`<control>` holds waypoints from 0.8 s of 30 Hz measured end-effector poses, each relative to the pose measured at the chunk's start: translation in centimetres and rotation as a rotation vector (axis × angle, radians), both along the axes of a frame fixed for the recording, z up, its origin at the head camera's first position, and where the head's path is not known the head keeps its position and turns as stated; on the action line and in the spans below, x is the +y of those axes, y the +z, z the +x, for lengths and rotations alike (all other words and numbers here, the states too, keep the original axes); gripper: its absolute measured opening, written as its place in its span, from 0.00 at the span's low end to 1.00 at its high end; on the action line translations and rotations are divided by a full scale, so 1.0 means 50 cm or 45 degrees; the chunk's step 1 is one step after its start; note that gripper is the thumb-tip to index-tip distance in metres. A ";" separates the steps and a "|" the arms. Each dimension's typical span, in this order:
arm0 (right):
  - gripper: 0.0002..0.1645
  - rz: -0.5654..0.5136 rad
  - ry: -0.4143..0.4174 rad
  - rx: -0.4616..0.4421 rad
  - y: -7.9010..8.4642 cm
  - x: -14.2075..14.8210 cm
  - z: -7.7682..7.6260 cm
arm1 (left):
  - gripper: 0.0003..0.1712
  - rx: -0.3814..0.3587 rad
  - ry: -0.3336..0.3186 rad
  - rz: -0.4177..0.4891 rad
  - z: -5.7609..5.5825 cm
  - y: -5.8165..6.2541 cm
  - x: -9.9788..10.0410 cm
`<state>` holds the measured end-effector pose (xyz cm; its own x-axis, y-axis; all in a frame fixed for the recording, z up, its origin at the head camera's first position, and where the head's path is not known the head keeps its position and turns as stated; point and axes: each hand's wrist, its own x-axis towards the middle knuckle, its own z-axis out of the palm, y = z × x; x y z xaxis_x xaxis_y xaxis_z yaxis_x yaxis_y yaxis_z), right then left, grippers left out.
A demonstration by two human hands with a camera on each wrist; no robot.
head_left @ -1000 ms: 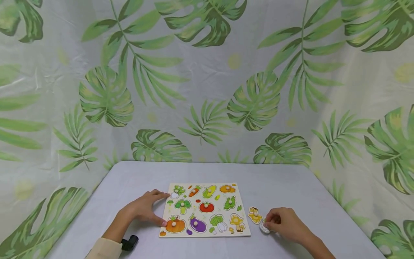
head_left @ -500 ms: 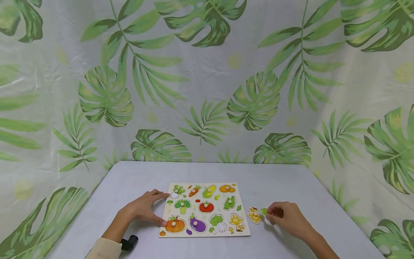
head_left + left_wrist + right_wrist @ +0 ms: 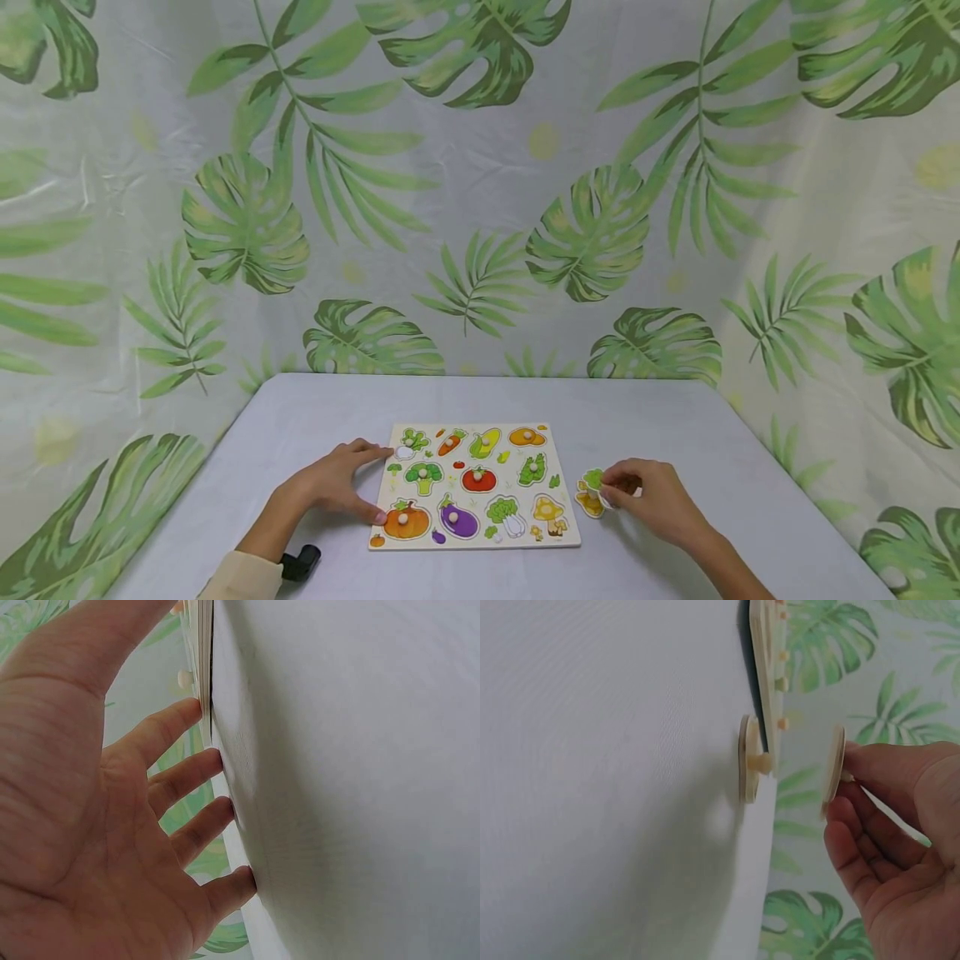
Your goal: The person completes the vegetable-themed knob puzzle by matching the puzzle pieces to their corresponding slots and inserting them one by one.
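Note:
My right hand (image 3: 660, 500) pinches a green and white leafy-vegetable puzzle piece (image 3: 592, 478) by its small knob. In the right wrist view this thin wooden piece (image 3: 835, 766) is tipped on edge and raised off the table. Below it, a yellow mushroom puzzle piece (image 3: 590, 504) lies on the table, partly covered in the head view; its knob sticks up in the right wrist view. To the left is a wooden vegetable puzzle board (image 3: 442, 483). My left hand (image 3: 337, 483) rests spread at the board's left edge, thumb near the pumpkin piece (image 3: 406, 521), other fingers fairly straight.
On the board sit several knobbed pieces, among them a tomato (image 3: 478, 479), an eggplant (image 3: 459, 521) and a broccoli (image 3: 424, 478). Its leafy-vegetable picture (image 3: 506, 515) and mushroom picture (image 3: 550, 515) show no knob. A white cloth covers the table (image 3: 637, 417); a leaf-patterned curtain (image 3: 480, 192) hangs behind.
My right hand has lifted the leafy-vegetable piece from the table and carried it slightly left and away from me, over the mushroom piece. The left hand and the board have stayed put.

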<state>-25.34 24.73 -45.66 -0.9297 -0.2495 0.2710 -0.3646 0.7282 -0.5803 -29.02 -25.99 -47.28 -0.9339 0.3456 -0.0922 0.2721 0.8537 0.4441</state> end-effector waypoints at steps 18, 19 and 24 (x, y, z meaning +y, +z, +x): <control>0.05 -0.040 0.080 -0.020 0.006 -0.057 -0.013 | 0.60 -0.017 0.017 -0.005 0.001 0.002 0.002; 0.05 -0.043 0.082 -0.023 0.007 -0.061 -0.013 | 0.60 -0.018 0.016 -0.006 0.001 0.003 0.002; 0.05 -0.061 0.104 -0.014 0.010 -0.082 -0.013 | 0.60 -0.018 0.018 -0.009 0.001 0.002 0.002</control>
<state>-25.97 20.64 -45.18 -0.9096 -0.3119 0.2745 -0.4154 0.6676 -0.6179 -28.97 -25.89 -47.16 -0.9372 0.3317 -0.1078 0.2537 0.8605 0.4417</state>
